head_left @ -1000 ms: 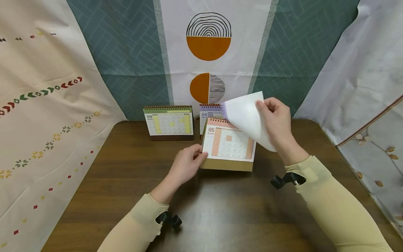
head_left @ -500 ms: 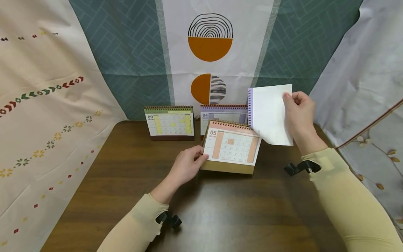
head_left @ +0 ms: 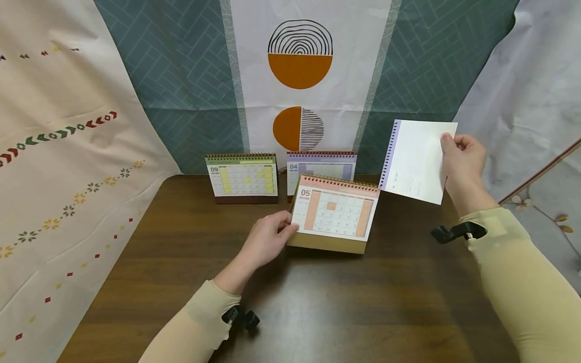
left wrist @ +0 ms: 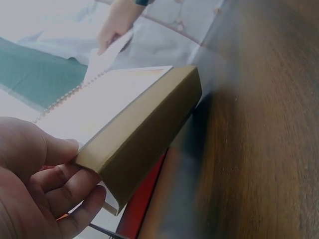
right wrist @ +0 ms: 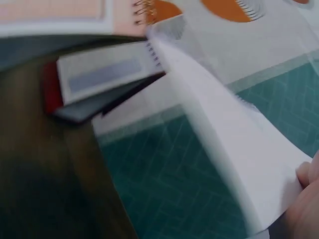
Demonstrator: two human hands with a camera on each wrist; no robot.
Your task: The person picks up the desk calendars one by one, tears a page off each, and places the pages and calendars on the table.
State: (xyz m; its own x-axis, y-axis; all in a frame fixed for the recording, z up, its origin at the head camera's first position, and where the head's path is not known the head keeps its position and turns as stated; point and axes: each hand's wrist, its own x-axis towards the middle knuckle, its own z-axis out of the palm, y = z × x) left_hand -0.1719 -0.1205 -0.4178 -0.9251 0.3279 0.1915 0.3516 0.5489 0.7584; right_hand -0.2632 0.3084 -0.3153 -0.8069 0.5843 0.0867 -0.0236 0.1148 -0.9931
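1. Right hand: my thumb and fingers pinch the sheet by its far-right edge, away from its purple punched strip.
2. Left hand: I grip the lower left corner of the 05 calendar, thumb on the front, fingers curled behind the edge.
3. Sheet: it hangs in the air right of the 05 calendar, tilted. 1 corner lies at the right end of the rings.
4. Change: 1 second ago the sheet lay across the upper right of the 05 page; now I have drawn it out to the right, and the 05 page shows in full but for the bit under my thumb. I judge the sheet to be off the rings, or held by the last few at most.
5. Also changed: the top of the 04 calendar, covered by the sheet then, now shows behind.
6. Outward: the 09 calendar stands left of it on the table.
7. Limits: I cannot tell whether that corner touches the rings; the right wrist view is blurred there and crops my hand. The sheet's print is too faint to read. The 05 calendar hides the lower 04 calendar. In the left wrist view, glare washes out the 05 page.
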